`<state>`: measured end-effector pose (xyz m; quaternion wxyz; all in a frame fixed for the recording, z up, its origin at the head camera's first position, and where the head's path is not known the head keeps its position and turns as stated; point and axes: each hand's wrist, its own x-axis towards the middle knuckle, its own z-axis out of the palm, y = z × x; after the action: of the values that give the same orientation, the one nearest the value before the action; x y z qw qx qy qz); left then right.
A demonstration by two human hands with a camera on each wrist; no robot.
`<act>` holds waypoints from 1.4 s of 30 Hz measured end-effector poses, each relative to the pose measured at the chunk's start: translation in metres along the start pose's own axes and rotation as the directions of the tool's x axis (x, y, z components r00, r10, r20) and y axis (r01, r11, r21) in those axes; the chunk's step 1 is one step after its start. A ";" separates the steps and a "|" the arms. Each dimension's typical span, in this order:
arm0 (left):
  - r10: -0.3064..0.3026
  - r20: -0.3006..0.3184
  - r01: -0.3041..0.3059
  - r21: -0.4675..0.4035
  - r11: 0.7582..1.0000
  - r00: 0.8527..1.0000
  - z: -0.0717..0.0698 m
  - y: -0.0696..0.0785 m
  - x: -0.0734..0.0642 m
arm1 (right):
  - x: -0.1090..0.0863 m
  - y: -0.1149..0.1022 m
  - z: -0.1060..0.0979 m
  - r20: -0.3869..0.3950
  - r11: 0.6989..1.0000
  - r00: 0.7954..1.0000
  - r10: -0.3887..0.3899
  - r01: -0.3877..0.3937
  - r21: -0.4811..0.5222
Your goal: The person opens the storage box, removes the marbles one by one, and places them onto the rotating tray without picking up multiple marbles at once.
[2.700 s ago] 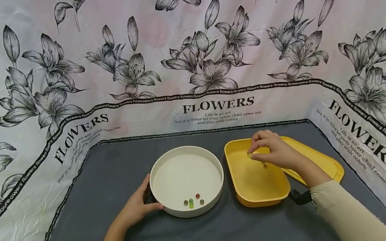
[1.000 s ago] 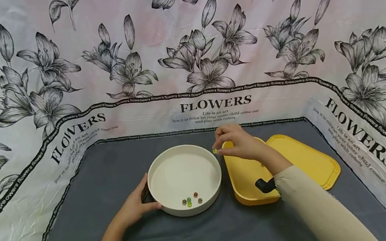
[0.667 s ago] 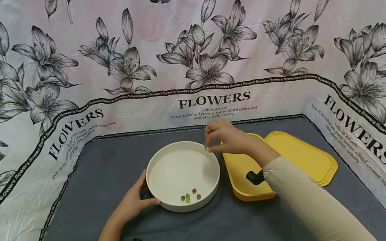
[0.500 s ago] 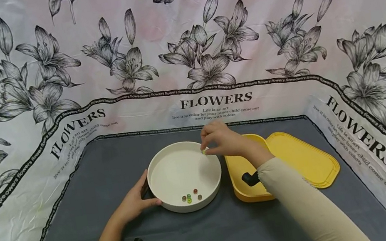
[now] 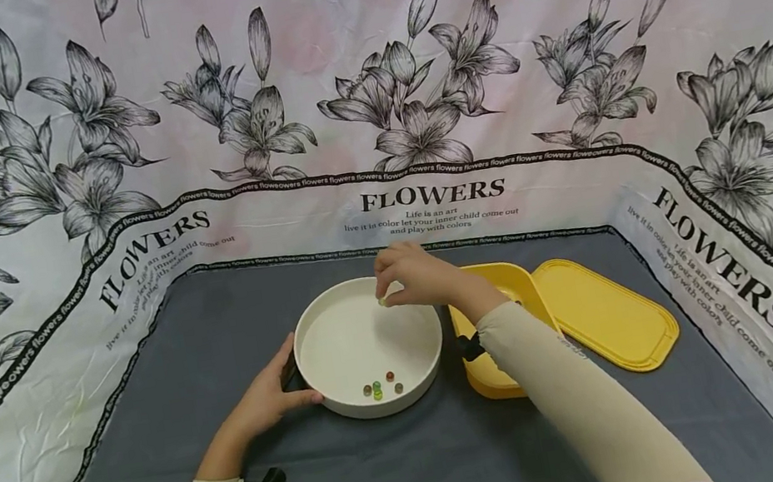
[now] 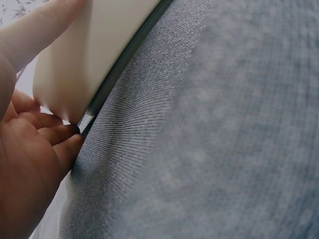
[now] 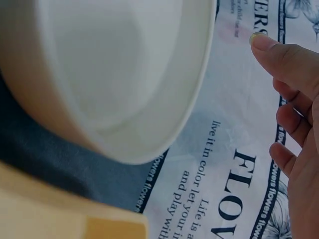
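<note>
A white round tray (image 5: 364, 337) stands on the grey cloth. Against its left side my left hand (image 5: 264, 404) grips the wall, thumb at the near edge; the left wrist view shows the fingers (image 6: 57, 130) curled at its bottom edge. Over the tray's far right part, my right hand (image 5: 418, 274) pinches a small yellow-green bead (image 5: 382, 301) between thumb and finger. Several small beads lie near the tray's front: a reddish one (image 5: 389, 376), brown ones (image 5: 368, 390), a green one (image 5: 377, 386) and a yellow-green one (image 5: 377, 395).
To the tray's right is a yellow box (image 5: 493, 386), partly covered by the right forearm; a small dark bead (image 5: 518, 303) shows in it. Its yellow lid (image 5: 614, 314) lies flat at the box's right. A flower-printed cloth (image 5: 427, 209) rises behind.
The right hand has carried the yellow-green bead leftward from over the yellow box to above the white tray. The left hand stays at the tray's side; the beads in the tray have not moved.
</note>
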<state>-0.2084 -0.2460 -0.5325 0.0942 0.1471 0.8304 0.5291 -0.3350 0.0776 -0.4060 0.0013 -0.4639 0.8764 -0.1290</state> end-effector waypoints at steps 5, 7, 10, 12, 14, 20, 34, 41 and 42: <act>-0.006 0.004 0.006 -0.004 1.000 1.000 0.000 0.000 -0.003 | 0.014 0.002 0.013 0.040 1.000 0.999 0.014 -0.014 -0.013; -0.013 0.003 0.013 -0.001 1.000 1.000 0.000 0.000 -0.005 | 0.018 0.003 0.017 0.055 1.000 0.998 0.018 -0.017 -0.018; -0.019 0.002 0.019 0.000 1.000 1.000 -0.001 0.000 -0.006 | 0.023 0.003 0.022 0.071 0.999 0.997 0.029 -0.028 -0.020; -0.023 0.001 0.023 -0.003 1.000 1.000 -0.001 0.000 -0.006 | 0.026 0.003 0.024 0.076 0.999 0.997 0.035 -0.034 -0.017; -0.020 0.001 0.020 -0.001 1.000 1.000 -0.001 -0.001 -0.006 | 0.029 0.003 0.026 0.078 0.999 0.996 0.034 -0.032 -0.021; -0.020 -0.006 0.020 -0.002 1.000 1.000 -0.002 0.000 -0.004 | 0.039 0.004 0.035 0.088 0.999 0.995 0.036 -0.034 -0.027; -0.016 0.002 0.016 -0.020 1.000 1.000 -0.001 0.000 -0.003 | 0.043 0.007 0.056 0.104 0.996 0.990 0.090 -0.088 -0.025; -0.007 0.007 0.007 -0.032 0.999 1.000 -0.001 0.000 -0.001 | 0.045 0.009 0.059 0.116 0.994 0.988 0.106 -0.107 -0.001; -0.004 0.008 0.004 -0.032 0.999 1.000 -0.001 0.000 -0.001 | 0.045 0.009 0.059 0.114 0.994 0.988 0.107 -0.108 -0.002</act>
<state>-0.2080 -0.2475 -0.5318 0.1010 0.1460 0.8216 0.5417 -0.3611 0.0327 -0.4596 0.0594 -0.4226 0.8984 -0.1039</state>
